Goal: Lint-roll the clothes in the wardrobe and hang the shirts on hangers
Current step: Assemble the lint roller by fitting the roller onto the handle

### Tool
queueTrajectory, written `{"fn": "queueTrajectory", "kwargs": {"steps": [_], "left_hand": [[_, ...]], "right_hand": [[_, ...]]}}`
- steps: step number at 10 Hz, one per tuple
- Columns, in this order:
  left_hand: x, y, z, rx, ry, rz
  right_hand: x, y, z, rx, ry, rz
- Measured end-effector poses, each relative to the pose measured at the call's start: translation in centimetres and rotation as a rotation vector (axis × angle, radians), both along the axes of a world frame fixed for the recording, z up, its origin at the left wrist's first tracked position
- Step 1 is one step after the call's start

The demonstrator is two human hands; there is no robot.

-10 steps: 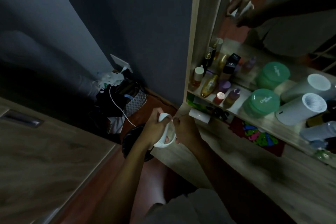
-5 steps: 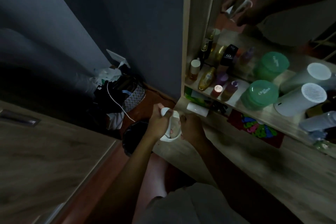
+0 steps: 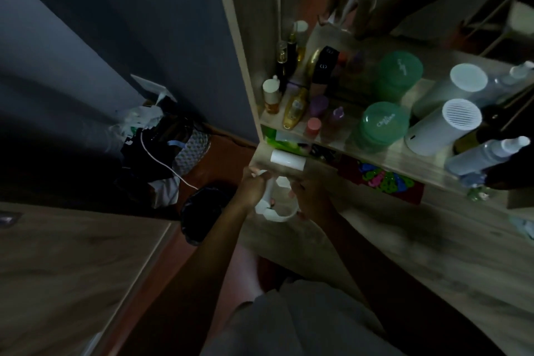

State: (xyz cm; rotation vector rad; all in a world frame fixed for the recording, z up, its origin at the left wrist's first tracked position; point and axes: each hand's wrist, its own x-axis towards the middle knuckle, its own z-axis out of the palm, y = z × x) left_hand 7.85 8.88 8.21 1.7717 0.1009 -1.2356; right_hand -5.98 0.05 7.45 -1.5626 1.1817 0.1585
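Note:
I hold a white lint roller frame (image 3: 274, 211) with both hands over the left end of a wooden dresser top (image 3: 404, 234). My left hand (image 3: 252, 189) grips its left side. My right hand (image 3: 310, 199) grips its right side. A white cylindrical roll (image 3: 287, 159) lies on the dresser edge just beyond my hands, apart from the frame. No shirts or hangers show in this dim view.
A shelf (image 3: 384, 153) above the dresser carries several bottles, a green jar (image 3: 381, 123) and a white cylinder device (image 3: 445, 127). A mirror stands behind. A black bin (image 3: 202, 208) and a heap of bags (image 3: 164, 147) sit on the floor at left. A wooden wardrobe panel (image 3: 72, 269) fills the lower left.
The view has closed in and shifted; both hands stay on the white frame and have moved slightly toward the dresser edge beside the white roll.

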Motion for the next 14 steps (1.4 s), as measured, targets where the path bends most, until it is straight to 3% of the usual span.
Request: {"fn": "queueTrajectory", "kwargs": {"steps": [2,4,5,6,7,10,12,14], "left_hand": [[-1.0,-0.1,-2.9,0.163,-0.098,-0.193],[-0.9,-0.2,-3.7,0.222,0.022,-0.326],[-0.7,0.0,-4.9,0.238,-0.068,-0.308],[-1.0,-0.1,-4.7,0.193,0.033,-0.112],[-1.5,-0.1,-5.1,0.188,0.015,-0.065],[-2.6,0.9,-6.0,0.169,0.087,-0.061],[-2.7,1.1,-6.5,0.271,0.013,-0.131],[-2.7,1.1,-5.5,0.225,0.050,-0.126]], "right_hand": [[-1.7,0.5,-2.3,-0.099,-0.030,0.048],[-3.1,0.6,-5.1,-0.125,0.078,0.082],[-3.8,0.0,-6.0,-0.130,0.120,0.070],[-3.9,-0.6,-6.0,-0.138,0.159,0.071],[-3.9,-0.9,-5.9,-0.101,0.201,0.116],[-3.8,-1.1,-7.3,-0.218,0.134,0.074],[-3.9,-1.5,-7.9,-0.271,0.232,0.068],[-3.3,-1.6,-7.7,-0.414,0.125,-0.021]]}}
